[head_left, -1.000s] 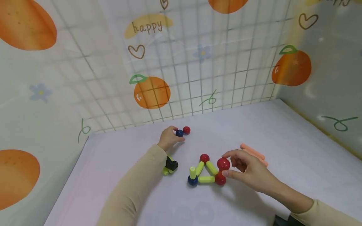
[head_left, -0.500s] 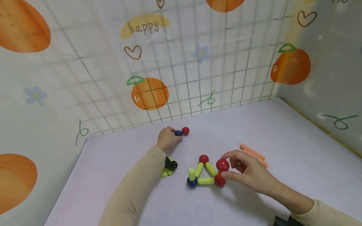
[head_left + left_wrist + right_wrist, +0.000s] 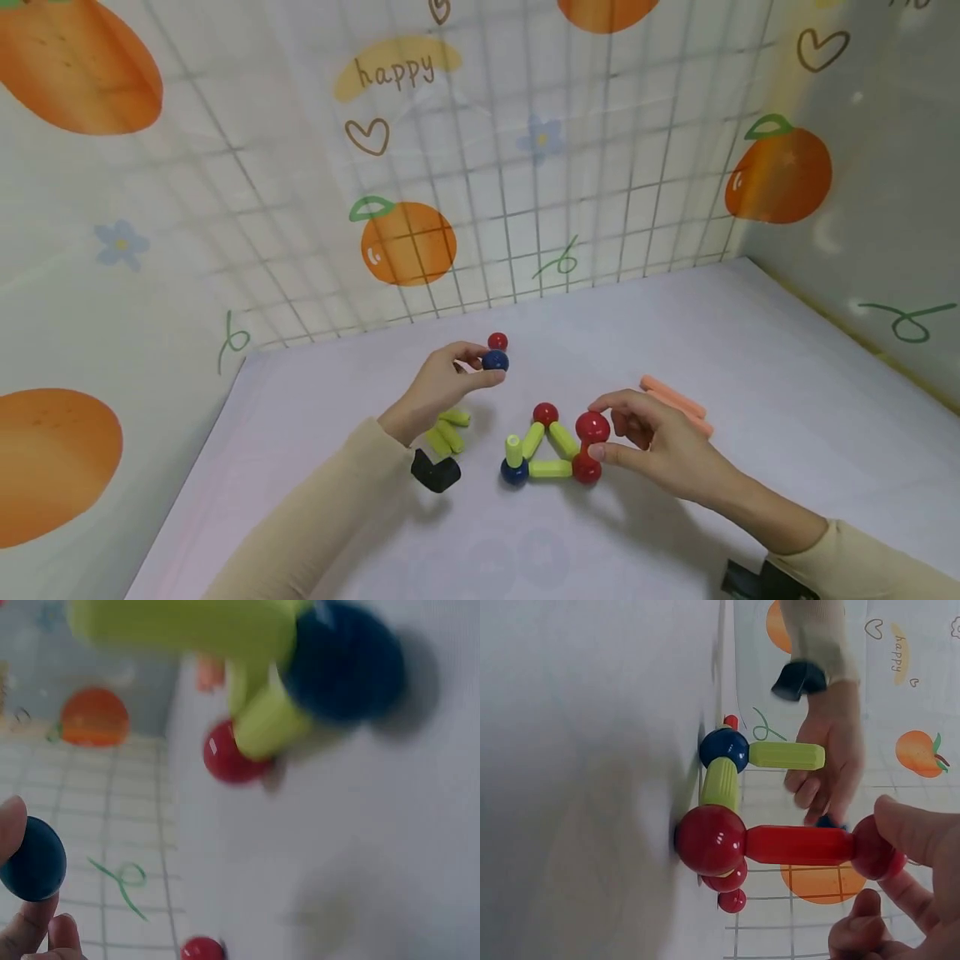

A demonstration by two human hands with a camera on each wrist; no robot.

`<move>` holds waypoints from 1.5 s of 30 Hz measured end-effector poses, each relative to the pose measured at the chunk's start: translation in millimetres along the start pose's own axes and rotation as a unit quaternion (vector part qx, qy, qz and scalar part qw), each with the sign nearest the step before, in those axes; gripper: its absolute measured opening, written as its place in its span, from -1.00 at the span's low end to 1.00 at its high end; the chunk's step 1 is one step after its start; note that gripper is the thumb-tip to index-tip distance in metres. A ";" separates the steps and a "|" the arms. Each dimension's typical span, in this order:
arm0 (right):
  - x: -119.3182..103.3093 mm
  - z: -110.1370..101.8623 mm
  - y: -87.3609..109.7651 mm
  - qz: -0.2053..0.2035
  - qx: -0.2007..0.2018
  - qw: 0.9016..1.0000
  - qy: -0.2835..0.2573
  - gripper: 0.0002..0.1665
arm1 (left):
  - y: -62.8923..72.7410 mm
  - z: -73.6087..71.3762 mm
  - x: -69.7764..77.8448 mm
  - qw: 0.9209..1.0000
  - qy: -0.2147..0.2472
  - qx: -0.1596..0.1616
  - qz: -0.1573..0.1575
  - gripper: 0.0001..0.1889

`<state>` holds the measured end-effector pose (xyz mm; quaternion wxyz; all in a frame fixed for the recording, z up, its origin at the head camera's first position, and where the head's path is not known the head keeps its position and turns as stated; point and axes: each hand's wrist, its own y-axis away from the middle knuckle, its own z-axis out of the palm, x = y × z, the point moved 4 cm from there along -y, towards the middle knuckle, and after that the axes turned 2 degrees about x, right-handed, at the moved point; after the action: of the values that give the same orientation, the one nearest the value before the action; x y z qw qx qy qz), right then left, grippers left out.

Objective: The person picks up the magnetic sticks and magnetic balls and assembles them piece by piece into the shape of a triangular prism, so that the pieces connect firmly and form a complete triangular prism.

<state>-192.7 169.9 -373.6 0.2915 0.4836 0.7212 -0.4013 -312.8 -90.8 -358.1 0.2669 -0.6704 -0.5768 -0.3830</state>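
Observation:
My left hand (image 3: 442,379) pinches a blue ball (image 3: 496,362) between thumb and fingers, lifted over the back of the table. My right hand (image 3: 660,442) grips the red ball (image 3: 592,427) on top of an upright red rod (image 3: 799,845). That rod stands on the red corner ball (image 3: 587,468) of a flat triangle of yellow-green rods (image 3: 551,469). The other corners are a red ball (image 3: 545,413) at the back and a dark blue ball (image 3: 514,471) at front left. From the blue corner rises a short yellow-green rod (image 3: 787,755) with a free top end.
A loose red ball (image 3: 497,341) lies behind my left hand. Several yellow-green rods (image 3: 450,435) lie left of the triangle, partly behind the left wrist. Orange rods (image 3: 675,404) lie beyond the right hand. A printed sheet (image 3: 637,167) hangs along the table's back edge.
My left hand has lifted the blue ball away from the loose red ball and brought it nearer and slightly right. The right hand keeps its grip on the upper red ball.

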 end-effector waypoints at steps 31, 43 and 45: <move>-5.5 6.2 -2.7 0.020 -0.002 1.000 -0.006 -0.53 | 70.6 28.2 -7.8 0.985 0.098 -0.107 0.091 -0.59; -5.7 6.5 -2.6 0.029 -0.005 1.000 0.003 -0.52 | 71.2 29.9 -13.5 0.988 0.084 -0.094 0.088 -0.53; -5.9 6.5 -2.5 0.031 -0.005 1.000 0.003 -0.52 | 71.6 30.9 -13.3 0.988 0.079 -0.098 0.095 -0.48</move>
<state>-192.6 161.0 -371.4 0.3042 0.5050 0.7090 -0.3870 -237.0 -87.3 -380.5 0.2800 -0.7127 -0.4474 -0.4621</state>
